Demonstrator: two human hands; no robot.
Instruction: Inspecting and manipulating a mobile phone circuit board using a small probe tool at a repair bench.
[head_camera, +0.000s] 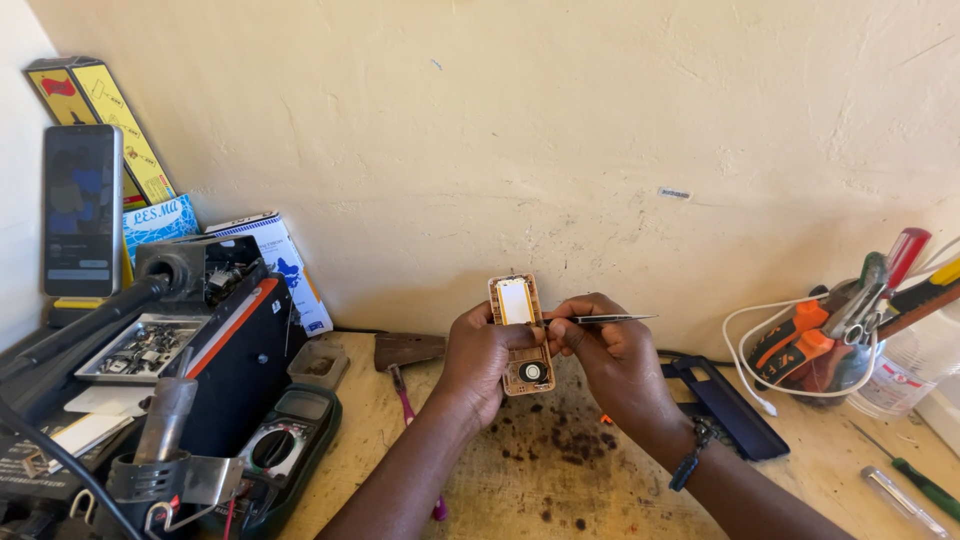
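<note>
yellow box (100, 115) leaning far left; dark phone screen (82, 210) before it; blue-white boxes (270, 262) beside.

Your left hand (482, 350) grips an opened small phone body (521, 335) upright above the stained workbench (520, 470), while your right hand (605, 350) pinches thin tweezers (600, 319) whose tip meets the phone's edge. To your left sit a black soldering station (235, 350), a multimeter (285, 440) and a propped smartphone (82, 210). On your right, a tub of screwdrivers (850, 330) stands against the wall, a dark phone frame (725, 405) lying flat near your wrist.
</note>
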